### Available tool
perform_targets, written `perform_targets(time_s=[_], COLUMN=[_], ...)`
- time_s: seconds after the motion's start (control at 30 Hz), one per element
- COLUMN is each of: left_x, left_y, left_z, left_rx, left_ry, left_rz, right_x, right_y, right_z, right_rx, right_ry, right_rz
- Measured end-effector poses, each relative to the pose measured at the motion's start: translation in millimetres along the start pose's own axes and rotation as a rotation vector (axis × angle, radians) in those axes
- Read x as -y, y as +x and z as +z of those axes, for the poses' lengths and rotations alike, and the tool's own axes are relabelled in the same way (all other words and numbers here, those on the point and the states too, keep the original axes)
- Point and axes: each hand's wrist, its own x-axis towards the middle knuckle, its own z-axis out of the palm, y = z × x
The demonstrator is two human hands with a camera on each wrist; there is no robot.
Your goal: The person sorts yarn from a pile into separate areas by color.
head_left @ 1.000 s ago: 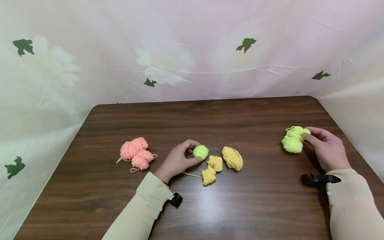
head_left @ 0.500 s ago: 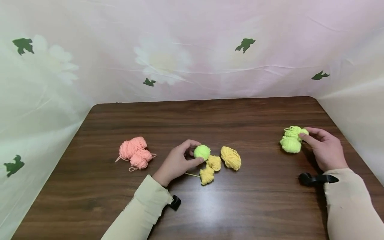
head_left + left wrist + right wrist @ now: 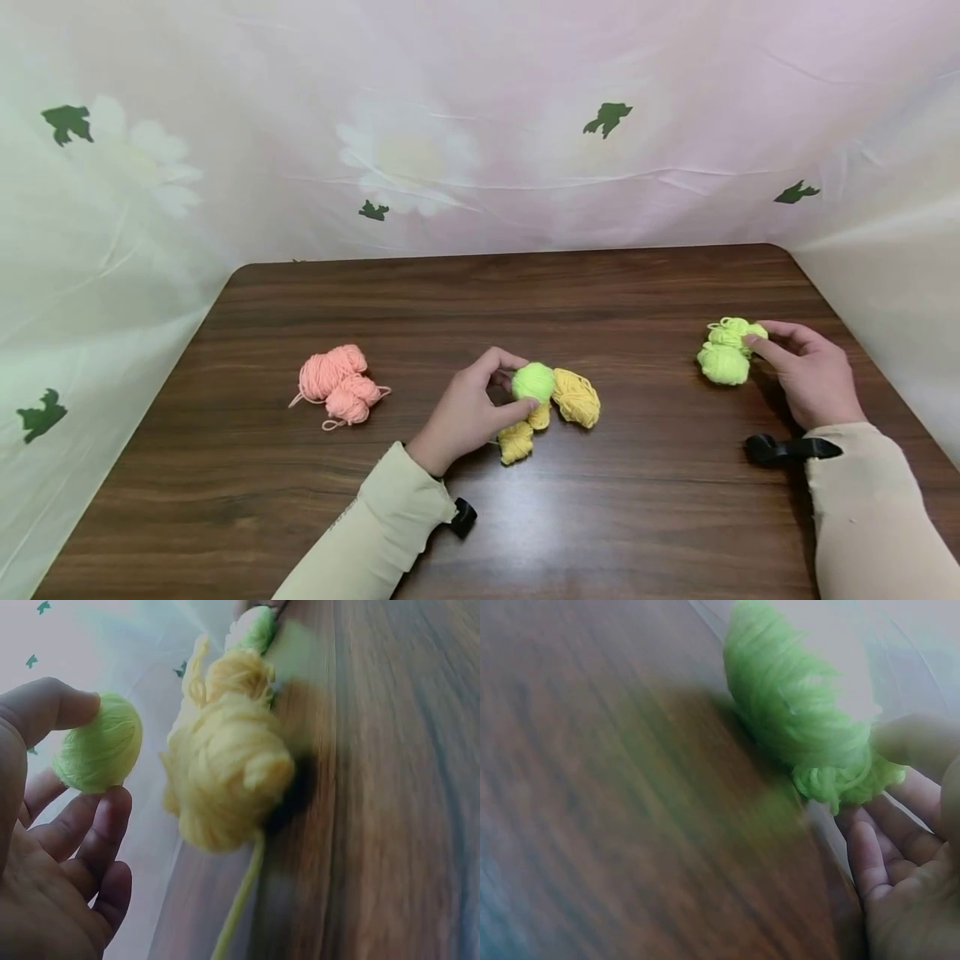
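In the head view my left hand [image 3: 467, 415] pinches a small bright green yarn ball [image 3: 533, 382] between thumb and fingers, off the table. The left wrist view shows that green ball [image 3: 101, 744] at my fingertips, beside a yellow yarn ball [image 3: 229, 776]. From above, the green ball partly covers the small yellow yarn balls [image 3: 516, 444]; a larger yellow skein [image 3: 577, 398] lies just to its right. Far right, my right hand [image 3: 816, 382] holds the end of a lime-green yarn cluster [image 3: 723, 365]. Loops of this yarn [image 3: 832, 784] reach my fingers in the right wrist view.
Pink yarn balls [image 3: 325, 375] with loose ends lie together on the left of the dark wooden table [image 3: 480, 308]. A pale floral cloth [image 3: 480, 125] hangs behind and at both sides. A loose yellow strand [image 3: 238, 900] trails from the yellow ball.
My left hand has moved right with the green ball, which now overlaps the yellow yarn in the head view. The right hand still holds the lime-green cluster in nearly the same place.
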Motion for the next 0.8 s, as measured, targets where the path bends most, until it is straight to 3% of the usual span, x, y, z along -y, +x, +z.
perform_targets(time_s=[0.17,0.33,0.5,0.8], left_x=[-3.9,-8.2,-14.2,-23.2], left_y=[1.5,3.5,4.9,7.5], left_z=[4.0,9.6,18.1,32.4], left_rx=[0.005,0.020,0.031,0.039], left_ry=[0.012,-0.008,0.030,0.044], left_rz=[0.029,0.082,0.126,0.141], right_x=[1,-1,-2,0], right_y=[-0.2,0.3,0.3,-0.6], right_z=[1,0,-1,0], right_rx=[-0.015,-0.008,-0.002,-0.006], right_ry=[-0.071,-0.052,-0.038,-0.060], right_rz=[0.002,0.003,-0.001,-0.005])
